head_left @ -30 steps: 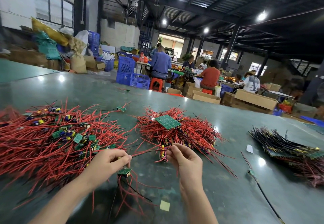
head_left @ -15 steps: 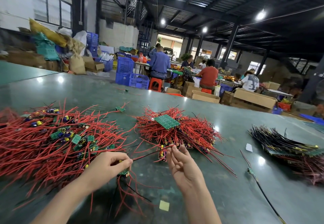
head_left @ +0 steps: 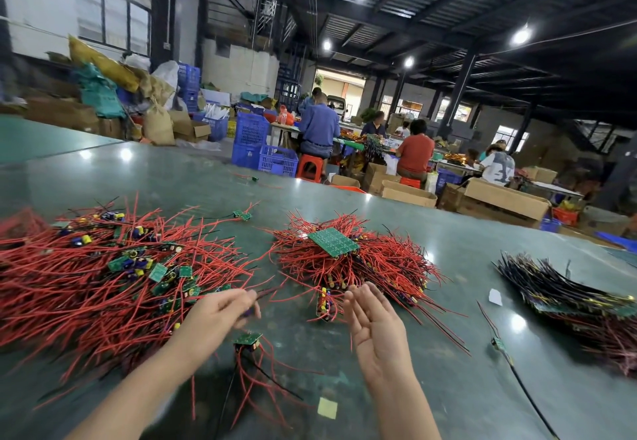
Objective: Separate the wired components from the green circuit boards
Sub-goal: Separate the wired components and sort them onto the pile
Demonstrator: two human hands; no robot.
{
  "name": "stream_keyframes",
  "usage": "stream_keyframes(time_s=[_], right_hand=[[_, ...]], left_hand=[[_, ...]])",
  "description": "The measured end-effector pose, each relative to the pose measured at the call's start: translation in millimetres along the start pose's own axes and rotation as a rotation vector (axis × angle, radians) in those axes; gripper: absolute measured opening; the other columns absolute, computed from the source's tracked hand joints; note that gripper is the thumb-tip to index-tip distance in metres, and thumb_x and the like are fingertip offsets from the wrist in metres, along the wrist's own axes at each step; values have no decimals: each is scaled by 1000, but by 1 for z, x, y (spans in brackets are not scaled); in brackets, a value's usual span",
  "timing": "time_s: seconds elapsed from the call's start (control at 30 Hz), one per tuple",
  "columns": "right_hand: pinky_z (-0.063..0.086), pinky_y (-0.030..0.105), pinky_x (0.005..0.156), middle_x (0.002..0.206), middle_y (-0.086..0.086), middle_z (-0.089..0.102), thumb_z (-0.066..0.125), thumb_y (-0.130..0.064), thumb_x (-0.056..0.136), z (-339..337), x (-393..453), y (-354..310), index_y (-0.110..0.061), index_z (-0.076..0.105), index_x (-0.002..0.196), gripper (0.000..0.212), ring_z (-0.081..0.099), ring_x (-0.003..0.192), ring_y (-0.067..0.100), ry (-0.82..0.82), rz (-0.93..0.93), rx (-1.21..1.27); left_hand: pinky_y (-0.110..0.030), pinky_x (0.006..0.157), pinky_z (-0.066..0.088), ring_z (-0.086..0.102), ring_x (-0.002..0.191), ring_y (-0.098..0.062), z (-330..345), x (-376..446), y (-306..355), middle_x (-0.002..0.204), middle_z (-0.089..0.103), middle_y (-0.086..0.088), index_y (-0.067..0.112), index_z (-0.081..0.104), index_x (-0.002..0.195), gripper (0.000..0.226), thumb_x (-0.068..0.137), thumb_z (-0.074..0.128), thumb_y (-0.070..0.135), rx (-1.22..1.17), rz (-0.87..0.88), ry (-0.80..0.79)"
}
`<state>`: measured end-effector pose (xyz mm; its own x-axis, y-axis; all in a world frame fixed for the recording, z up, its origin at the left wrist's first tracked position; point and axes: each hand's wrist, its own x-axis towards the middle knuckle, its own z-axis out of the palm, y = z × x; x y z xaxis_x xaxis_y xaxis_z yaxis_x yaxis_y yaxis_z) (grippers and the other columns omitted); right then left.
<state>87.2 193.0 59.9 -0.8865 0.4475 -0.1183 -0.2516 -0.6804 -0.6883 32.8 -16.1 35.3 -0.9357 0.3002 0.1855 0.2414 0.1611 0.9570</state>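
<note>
Head view: the left hand (head_left: 220, 312) hovers at the near edge of the left pile (head_left: 103, 277), fingers curled on what seems to be a small part with a wire, though blur makes that uncertain. The right hand (head_left: 374, 322) is held empty, fingers straight, palm turned left, just short of the middle pile (head_left: 351, 267). A small board (head_left: 247, 339) lies on the tabletop (head_left: 448, 388) between the two hands, just below the left one and nearer to it, its red wires trailing toward the person. The left hand looks better placed to take it.
</note>
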Motion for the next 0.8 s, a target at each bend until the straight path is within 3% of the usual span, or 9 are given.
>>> stream_keyframes(time_s=[0.07,0.17,0.23,0.33,0.4,0.5,0.57,0.67,0.8], right_hand=[[55,22,51,67,11,69,54,-2,90,4,-3,1,-3,59,94,6,68,57,17,-42,20,-29],[56,23,52,67,12,67,51,-4,91,11,-8,5,-3,59,93,8,66,55,19,-137,80,-79],[55,23,53,67,13,66,51,-4,90,15,-12,7,-4,59,91,9,65,55,20,-194,86,-128],[53,25,52,67,13,65,57,-11,78,19,-18,7,-6,62,85,10,63,57,22,-284,35,-160],[51,27,58,70,12,67,59,-11,78,16,-21,9,-12,68,76,9,61,63,23,-272,-176,-280],[47,34,75,77,-2,69,51,-20,83,6,-20,13,-23,69,73,22,61,81,23,-116,-781,-696],[47,35,70,74,-7,66,46,-24,84,3,-24,19,-24,68,73,24,61,76,20,-216,-952,-762],[42,24,55,61,-5,63,44,-27,87,7,-28,31,-21,68,69,30,58,56,9,-434,-841,-823],[42,21,54,60,-2,68,49,-37,94,12,-23,43,-16,72,71,39,56,48,3,-477,-427,-1153]], left_hand=[[-16,38,20,26,39,-6,3,2,3,53,43,4,7,63,81,37,99,35,23,-451,-197,-10],[-18,40,33,40,44,-10,1,3,8,63,54,-2,2,60,99,29,88,38,17,-853,-258,-72],[-25,54,44,57,55,-12,-2,3,7,77,66,-4,6,63,102,31,78,46,17,-908,-233,-74],[-30,68,39,63,73,-11,-3,5,4,96,72,-2,15,64,103,30,76,50,16,-822,-157,-38],[-28,66,42,64,75,-8,-1,4,3,100,72,-1,17,62,100,28,74,54,10,-776,-93,-1],[-19,62,51,66,74,-8,3,3,2,97,72,-3,15,62,91,26,70,57,1,-836,5,51],[-18,67,54,66,76,-9,5,3,2,92,71,-3,12,61,89,28,66,58,-3,-865,39,81],[-20,77,55,69,79,-12,10,2,2,88,70,-5,6,60,88,30,62,58,-9,-896,68,107],[-27,87,53,70,90,-22,19,-4,3,86,72,-13,4,61,85,28,61,60,-10,-898,82,59]])
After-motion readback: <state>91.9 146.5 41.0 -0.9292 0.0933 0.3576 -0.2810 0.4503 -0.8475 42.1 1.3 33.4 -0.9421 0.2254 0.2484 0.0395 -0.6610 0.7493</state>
